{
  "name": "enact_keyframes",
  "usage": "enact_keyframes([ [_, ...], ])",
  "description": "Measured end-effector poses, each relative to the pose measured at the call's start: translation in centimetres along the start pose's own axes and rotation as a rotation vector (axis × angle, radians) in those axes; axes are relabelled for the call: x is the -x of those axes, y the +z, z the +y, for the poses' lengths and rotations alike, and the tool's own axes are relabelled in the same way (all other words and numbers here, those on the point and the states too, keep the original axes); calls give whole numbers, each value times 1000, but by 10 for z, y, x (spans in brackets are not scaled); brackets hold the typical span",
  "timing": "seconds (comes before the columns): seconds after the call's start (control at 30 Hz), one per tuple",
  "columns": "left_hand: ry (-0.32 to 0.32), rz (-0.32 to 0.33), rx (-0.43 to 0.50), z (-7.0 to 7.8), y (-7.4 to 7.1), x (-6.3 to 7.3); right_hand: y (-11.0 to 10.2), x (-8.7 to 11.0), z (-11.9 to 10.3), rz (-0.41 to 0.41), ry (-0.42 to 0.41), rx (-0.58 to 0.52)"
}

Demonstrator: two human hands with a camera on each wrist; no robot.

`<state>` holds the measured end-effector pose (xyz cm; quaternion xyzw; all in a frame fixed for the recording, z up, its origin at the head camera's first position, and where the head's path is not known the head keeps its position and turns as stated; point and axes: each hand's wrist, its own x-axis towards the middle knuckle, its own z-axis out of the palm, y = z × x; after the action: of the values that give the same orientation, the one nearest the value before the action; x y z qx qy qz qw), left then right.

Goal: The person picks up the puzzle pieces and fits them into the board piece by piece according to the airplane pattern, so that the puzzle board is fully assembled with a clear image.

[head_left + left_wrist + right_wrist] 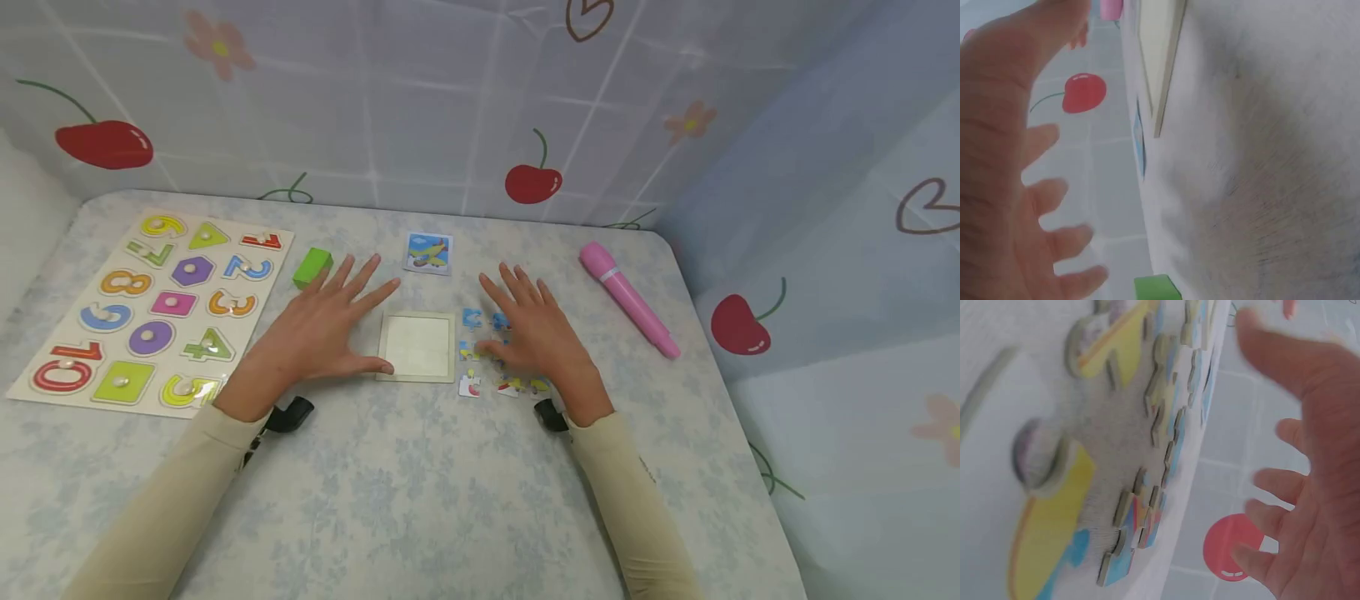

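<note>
In the head view, both hands are held spread over the tabletop (pixel 420 500), and nothing is gripped by either. The left hand (pixel 318 333) is placed between a green block (pixel 312 267) and a shallow square frame (pixel 417 347), whose left edge is overlapped by the thumb. The right hand (pixel 532 329) is held over loose puzzle pieces (pixel 469 384), several of which are partly hidden by it; they are laid in rough rows just right of the frame. A small airplane picture (pixel 428 253) is set behind the frame. A number board (pixel 150 312) is placed at far left, and a pink wand (pixel 633 304) is laid at right.

In the left wrist view, the fingers are seen raised off the tabletop, apart from the frame and the block.

In the right wrist view, the pieces are seen scattered flat, untouched by the extended fingers; the nearest are blurred.
</note>
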<state>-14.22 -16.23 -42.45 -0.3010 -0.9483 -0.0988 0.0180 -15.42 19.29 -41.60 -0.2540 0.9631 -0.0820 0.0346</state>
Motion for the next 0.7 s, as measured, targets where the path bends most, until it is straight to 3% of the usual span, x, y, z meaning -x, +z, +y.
enact_keyframes([
  [0.23,62,-13,135,-4,-2,5,-4,-6,-3,-4,6,-102],
  [0.47,46,-90,163,-7,0,6,-1,-21,-7,-48,-2,-90],
  [0.7,57,-87,157,-7,3,5,4,-27,-11,-59,7,-85],
])
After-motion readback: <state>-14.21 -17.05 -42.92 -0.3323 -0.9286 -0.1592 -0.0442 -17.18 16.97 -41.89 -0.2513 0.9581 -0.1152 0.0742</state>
